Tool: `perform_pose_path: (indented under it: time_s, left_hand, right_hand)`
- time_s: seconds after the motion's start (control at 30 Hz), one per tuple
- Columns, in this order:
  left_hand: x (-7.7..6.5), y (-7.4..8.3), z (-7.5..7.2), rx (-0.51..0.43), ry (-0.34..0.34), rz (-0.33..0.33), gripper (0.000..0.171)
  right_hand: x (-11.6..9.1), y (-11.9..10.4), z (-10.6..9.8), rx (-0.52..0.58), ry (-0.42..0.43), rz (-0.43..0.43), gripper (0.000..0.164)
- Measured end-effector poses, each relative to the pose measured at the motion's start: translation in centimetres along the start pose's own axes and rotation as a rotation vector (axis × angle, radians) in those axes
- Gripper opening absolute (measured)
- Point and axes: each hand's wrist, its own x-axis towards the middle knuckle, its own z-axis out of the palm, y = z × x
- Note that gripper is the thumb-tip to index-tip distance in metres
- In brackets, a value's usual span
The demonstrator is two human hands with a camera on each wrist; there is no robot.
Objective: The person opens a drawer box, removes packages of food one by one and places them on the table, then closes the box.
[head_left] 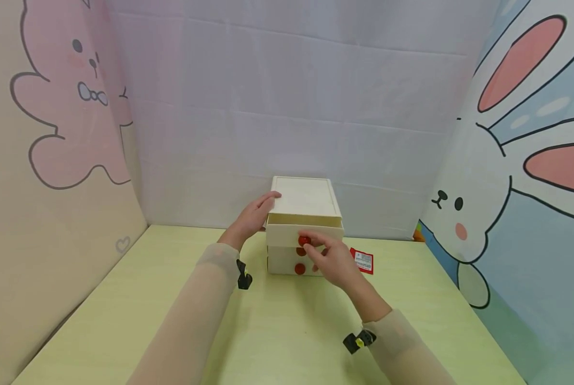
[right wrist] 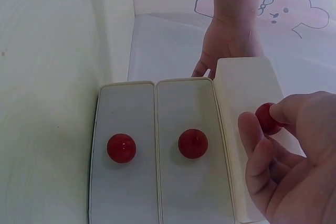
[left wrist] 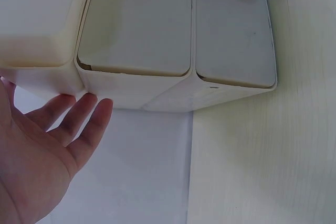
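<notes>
A small white drawer box (head_left: 307, 195) with three stacked drawers stands on the table near the back wall. Its top drawer (head_left: 281, 235) is pulled partly out, while the middle and bottom drawers sit flush. My right hand (head_left: 334, 260) pinches the red round knob (right wrist: 268, 118) of that top drawer between thumb and fingers. At the box's left side, my left hand (head_left: 254, 216) rests with fingers extended, fingertips against the side wall (left wrist: 131, 90). Red knobs on the middle drawer (right wrist: 192, 144) and bottom drawer (right wrist: 121, 148) show below.
A red-edged packet with a white label (head_left: 363, 261) lies on the table (head_left: 268, 331) right of the box. A white cloth wall (head_left: 292, 107) rises close behind. Printed side walls with a bear (head_left: 75, 128) and a rabbit (head_left: 484, 214) flank the table.
</notes>
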Motion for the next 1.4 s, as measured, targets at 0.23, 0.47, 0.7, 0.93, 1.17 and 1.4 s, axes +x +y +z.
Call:
perform_pose_path:
  time_s: [0.23,0.47,0.7,0.93,1.17,1.4]
  left_hand:
    - [-0.1,0.2,0.1,-0.003,-0.001,0.002,0.051]
    - [0.1,0.1,0.1,0.000,0.001,-0.005,0.051]
    - [0.0,0.1,0.1,-0.002,0.001,-0.002,0.051]
    - [-0.1,0.1,0.1,-0.012,0.004,-0.001,0.051]
    - [0.0,0.1,0.1,-0.001,0.006,-0.004,0.051]
    - [-0.1,0.2,0.1,0.002,0.006,-0.005,0.051]
  right_hand:
    - [0.5,0.0,0.3,-0.005,0.035,-0.015,0.038]
    - [1.1,0.1,0.3,-0.016,0.030,-0.013,0.039]
    - [1.5,0.3,0.3,-0.011,0.032,-0.015,0.039]
    - [1.8,0.1,0.3,-0.011,0.031,0.001,0.039]
    - [2.1,0.2,0.3,-0.006,0.038,-0.002,0.039]
    - [2.4,0.2,0.3,-0.005,0.037,-0.003,0.039]
